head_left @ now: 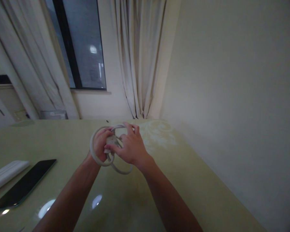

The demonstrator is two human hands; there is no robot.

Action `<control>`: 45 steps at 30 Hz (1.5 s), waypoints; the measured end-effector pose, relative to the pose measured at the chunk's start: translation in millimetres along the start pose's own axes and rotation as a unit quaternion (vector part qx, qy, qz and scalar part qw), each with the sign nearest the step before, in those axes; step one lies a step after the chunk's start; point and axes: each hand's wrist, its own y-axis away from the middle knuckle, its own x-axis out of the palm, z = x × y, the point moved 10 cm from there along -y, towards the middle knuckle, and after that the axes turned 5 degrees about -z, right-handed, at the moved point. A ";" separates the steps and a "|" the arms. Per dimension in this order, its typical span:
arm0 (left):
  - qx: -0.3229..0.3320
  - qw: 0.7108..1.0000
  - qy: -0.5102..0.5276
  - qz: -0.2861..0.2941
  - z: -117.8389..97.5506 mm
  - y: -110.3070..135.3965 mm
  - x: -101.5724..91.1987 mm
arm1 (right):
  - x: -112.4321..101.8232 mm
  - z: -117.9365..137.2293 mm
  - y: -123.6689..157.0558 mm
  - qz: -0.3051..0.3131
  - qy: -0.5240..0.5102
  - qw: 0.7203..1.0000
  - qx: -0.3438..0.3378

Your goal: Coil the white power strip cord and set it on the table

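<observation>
Head view: your cable (pixel 91 149), coiled with a plug (pixel 111 140), is in both hands above the table (pixel 183 196). Probably light; coil looks springy, plug rigid. Grip the plug by its body, loops where they bunch. Your left hand (pixel 100 143) is curled round the plug, fingers clamped on it. Right hand (pixel 131 146): thumb on plug, spread from fingers at the upper loop; can't tell if they pinch.

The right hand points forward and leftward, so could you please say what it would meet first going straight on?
Past the pale cable it touches, probably the left hand first, though depth is unclear.
</observation>
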 end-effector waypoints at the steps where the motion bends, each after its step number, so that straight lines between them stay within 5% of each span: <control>1: 0.000 1.000 0.004 -0.006 1.8 -1.6 -0.8 | 2.2 -1.7 0.2 0.006 -0.001 1.000 0.009; 7: -0.026 0.997 0.059 -0.032 14.8 -3.1 -2.5 | 7.7 0.0 -0.2 0.044 -0.019 0.999 -0.003; 12: -0.037 0.993 0.111 0.010 11.6 7.3 8.5 | 13.4 -0.6 -1.3 0.075 -0.022 0.997 -0.025; 19: -0.106 0.987 0.119 -0.014 11.3 0.8 -4.1 | 21.3 -17.9 -3.4 0.085 -0.121 0.989 0.026; 23: -0.071 0.995 0.067 0.022 7.5 -9.7 -14.0 | 15.3 -29.7 -5.7 0.054 -0.180 0.979 0.078; 28: 0.025 0.999 -0.022 -0.038 -6.8 -20.7 -42.8 | -0.3 -70.3 -4.3 -0.042 -0.272 0.938 0.213; 31: 0.129 0.979 -0.138 -0.082 -30.9 -22.9 -59.5 | -24.6 -95.8 -0.9 -0.177 -0.310 0.898 0.256; 36: 0.228 0.921 -0.313 0.041 -45.3 -24.3 -46.6 | -75.0 -129.5 21.0 -0.430 -0.354 0.791 0.254; 41: 0.262 0.876 -0.398 0.071 -44.2 -22.3 -39.0 | -110.9 -143.8 48.9 -0.566 -0.328 0.714 0.250; 45: 0.235 0.922 -0.306 0.008 -62.8 -14.7 -46.3 | -133.0 -125.6 57.5 -0.612 -0.318 0.697 0.198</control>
